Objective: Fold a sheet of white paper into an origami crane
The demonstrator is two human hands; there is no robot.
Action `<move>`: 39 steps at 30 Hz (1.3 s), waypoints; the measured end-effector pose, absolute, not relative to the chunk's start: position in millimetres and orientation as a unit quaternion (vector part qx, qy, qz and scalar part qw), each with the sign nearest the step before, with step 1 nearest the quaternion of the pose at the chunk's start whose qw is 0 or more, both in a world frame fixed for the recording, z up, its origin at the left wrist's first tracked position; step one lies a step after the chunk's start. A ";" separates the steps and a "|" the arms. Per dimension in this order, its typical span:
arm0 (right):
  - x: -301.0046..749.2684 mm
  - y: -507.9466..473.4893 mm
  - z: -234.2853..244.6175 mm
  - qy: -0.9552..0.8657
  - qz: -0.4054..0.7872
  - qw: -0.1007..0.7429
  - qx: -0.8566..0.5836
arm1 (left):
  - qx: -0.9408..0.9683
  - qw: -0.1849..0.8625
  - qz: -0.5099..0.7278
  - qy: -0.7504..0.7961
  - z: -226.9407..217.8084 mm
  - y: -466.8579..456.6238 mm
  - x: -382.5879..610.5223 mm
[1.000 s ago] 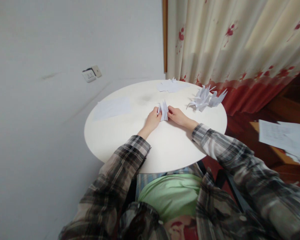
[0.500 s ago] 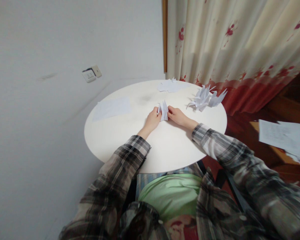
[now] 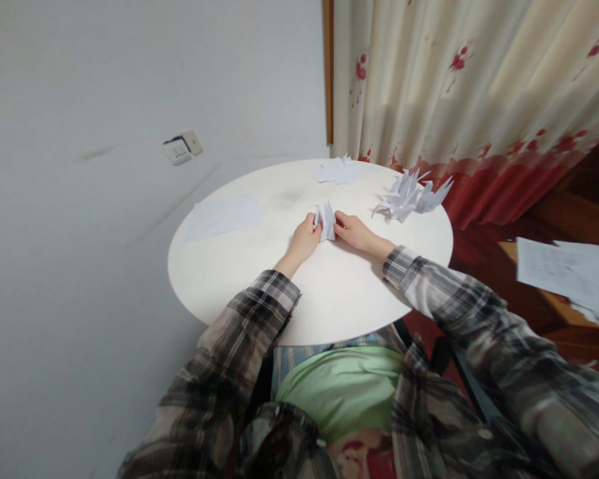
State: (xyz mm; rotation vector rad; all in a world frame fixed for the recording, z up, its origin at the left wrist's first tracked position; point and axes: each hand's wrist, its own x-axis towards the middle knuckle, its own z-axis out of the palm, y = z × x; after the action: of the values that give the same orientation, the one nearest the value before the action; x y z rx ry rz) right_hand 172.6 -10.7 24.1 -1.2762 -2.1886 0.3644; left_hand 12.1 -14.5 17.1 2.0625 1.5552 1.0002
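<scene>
A small folded white paper figure (image 3: 326,220) stands on the round white table (image 3: 329,299), pinched from both sides. My left hand (image 3: 304,238) grips its left edge and my right hand (image 3: 353,231) grips its right edge. Both wrists rest low on the tabletop, in plaid sleeves. The paper's lower part is hidden between my fingers.
A pile of finished folded paper figures (image 3: 410,195) lies at the table's right rim. A flat sheet (image 3: 224,214) lies at left, crumpled sheets (image 3: 338,171) at the far edge. Wall with a socket (image 3: 182,147) at left, curtain (image 3: 469,93) behind, papers (image 3: 569,269) on a wooden surface at right.
</scene>
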 end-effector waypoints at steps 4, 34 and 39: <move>172.6 -10.6 24.2 -0.819 0.136 0.286 -0.479 | 0.733 0.186 0.358 0.547 16.4 -13.8 11.9; 173.1 -9.1 23.3 -0.818 0.140 0.293 -0.474 | 0.735 0.176 0.349 0.554 20.3 -16.8 12.7; 173.0 -9.4 23.5 -0.816 0.137 0.287 -0.483 | 0.731 0.181 0.349 0.558 21.3 -17.7 13.0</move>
State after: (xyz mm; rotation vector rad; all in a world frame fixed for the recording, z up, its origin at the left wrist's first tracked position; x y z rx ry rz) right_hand 173.0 -9.4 23.5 -1.2910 -2.1790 0.3650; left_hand 13.0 -17.7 21.3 2.0651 1.5752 0.9864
